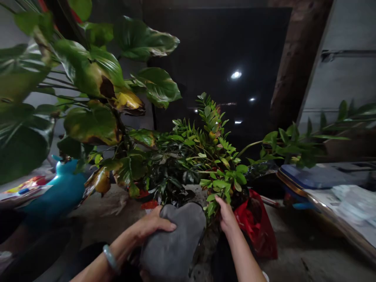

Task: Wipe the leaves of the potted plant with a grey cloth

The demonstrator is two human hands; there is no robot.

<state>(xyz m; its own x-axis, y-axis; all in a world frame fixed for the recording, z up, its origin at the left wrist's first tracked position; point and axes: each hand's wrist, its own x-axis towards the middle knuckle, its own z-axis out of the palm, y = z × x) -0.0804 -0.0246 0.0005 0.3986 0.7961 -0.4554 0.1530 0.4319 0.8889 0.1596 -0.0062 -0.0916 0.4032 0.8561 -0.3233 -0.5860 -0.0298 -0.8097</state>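
Note:
My left hand [154, 224], with a pale bangle at the wrist, grips the upper left edge of a dark grey plastic flower pot [178, 248]; its notched top gives it a heart-like outline. The thumb lies on the smooth grey face, and the other fingers are mostly hidden behind it. Just right of the pot, my right hand [225, 215] is closed on the lower leaves of a small-leaved green plant [221, 182]. Its fingertips are partly covered by the foliage. Dark soil-like matter shows between the pot and my right forearm.
A red plastic bag [261, 231] stands right of my right forearm. Large yellowing leaves [91, 121] hang at left, above a turquoise bird-shaped watering can or ornament [60, 192]. At right is a cluttered table [337, 223]; a dark reflective panel [217, 58] stands behind the plants.

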